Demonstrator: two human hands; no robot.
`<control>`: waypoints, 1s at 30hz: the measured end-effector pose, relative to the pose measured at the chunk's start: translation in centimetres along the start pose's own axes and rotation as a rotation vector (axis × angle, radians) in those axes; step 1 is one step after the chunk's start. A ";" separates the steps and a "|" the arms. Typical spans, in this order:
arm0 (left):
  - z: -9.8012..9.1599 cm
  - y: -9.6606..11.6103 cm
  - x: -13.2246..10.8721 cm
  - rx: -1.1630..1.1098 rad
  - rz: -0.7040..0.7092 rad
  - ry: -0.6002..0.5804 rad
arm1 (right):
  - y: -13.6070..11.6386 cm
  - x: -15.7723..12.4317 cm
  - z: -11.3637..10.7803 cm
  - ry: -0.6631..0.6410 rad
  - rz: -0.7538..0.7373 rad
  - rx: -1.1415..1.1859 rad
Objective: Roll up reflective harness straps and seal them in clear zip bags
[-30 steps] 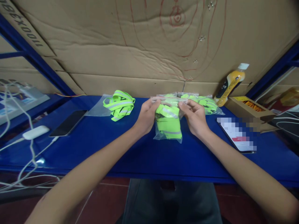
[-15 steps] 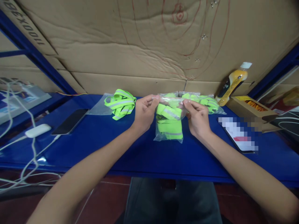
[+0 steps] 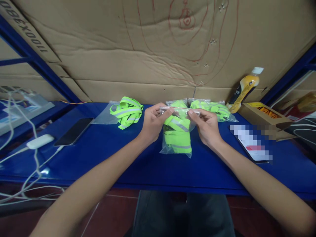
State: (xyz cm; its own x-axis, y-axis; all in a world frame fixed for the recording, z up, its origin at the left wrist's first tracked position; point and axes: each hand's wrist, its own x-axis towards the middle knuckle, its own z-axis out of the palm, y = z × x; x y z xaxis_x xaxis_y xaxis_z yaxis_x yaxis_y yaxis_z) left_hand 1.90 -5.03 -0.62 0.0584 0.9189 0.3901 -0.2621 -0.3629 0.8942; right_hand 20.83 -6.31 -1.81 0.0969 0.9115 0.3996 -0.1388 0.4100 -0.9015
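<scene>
My left hand (image 3: 155,122) and my right hand (image 3: 206,123) pinch the two ends of the top edge of a clear zip bag (image 3: 164,148). Inside the bag lies a folded neon-green strap (image 3: 177,141) with a silver-grey stripe. The bag hangs upright between my hands, over the blue shelf. Behind it, partly hidden by the bag and my right hand, are more clear bags with green straps (image 3: 219,111). To the left of my left hand a loose heap of green strap (image 3: 128,112) lies on a flat clear bag (image 3: 105,115).
On the blue shelf (image 3: 128,164), a black phone (image 3: 74,131) and a white plugged-in device (image 3: 40,141) lie left, among white cables. A second phone (image 3: 249,144), an open cardboard box (image 3: 274,123) and a yellow bottle (image 3: 244,90) are at right. Cardboard (image 3: 98,59) stands behind.
My thumbs have moved inward along the bag's top edge, which now looks folded or rolled over. The bag sits slightly lower in view. The other things stay put.
</scene>
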 end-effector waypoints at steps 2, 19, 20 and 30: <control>0.0 0.1 -0.1 -0.005 -0.062 -0.034 | -0.1 -0.1 0.0 -0.003 -0.020 -0.032; 0.5 -0.6 -0.6 0.081 -0.189 -0.085 | -0.3 -0.1 0.4 -0.155 0.084 -0.108; 0.6 -0.7 -0.7 0.080 -0.203 -0.089 | -0.1 -0.1 0.4 -0.168 0.111 -0.111; -1.3 -0.9 1.0 0.041 -0.373 -0.264 | 1.2 0.5 -0.3 0.093 0.137 -0.020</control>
State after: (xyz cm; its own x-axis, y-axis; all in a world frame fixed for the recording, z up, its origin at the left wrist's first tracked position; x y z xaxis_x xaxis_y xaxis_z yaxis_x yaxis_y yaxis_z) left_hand 0.98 -3.55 -1.33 0.3869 0.9189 0.0773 -0.1380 -0.0251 0.9901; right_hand 20.99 -5.34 -2.73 0.1697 0.9515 0.2566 -0.1376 0.2807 -0.9499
